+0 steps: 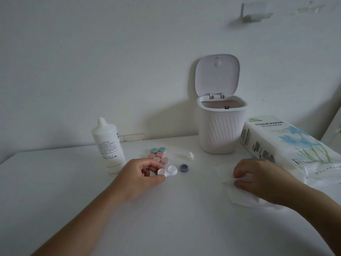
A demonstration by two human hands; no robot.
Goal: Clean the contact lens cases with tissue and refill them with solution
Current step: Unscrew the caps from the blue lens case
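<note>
- Pinching the white lens case on the desk, the left grip curls round its left cup.
- The right grip pinches a tissue lying beside the tissue pack.

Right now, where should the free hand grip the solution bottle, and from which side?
Grip the solution bottle around its wide mid-body, coming from its front right, where the left hand is. It stands upright with a narrow nozzle on top, a poor hold; the wall is behind it.
</note>
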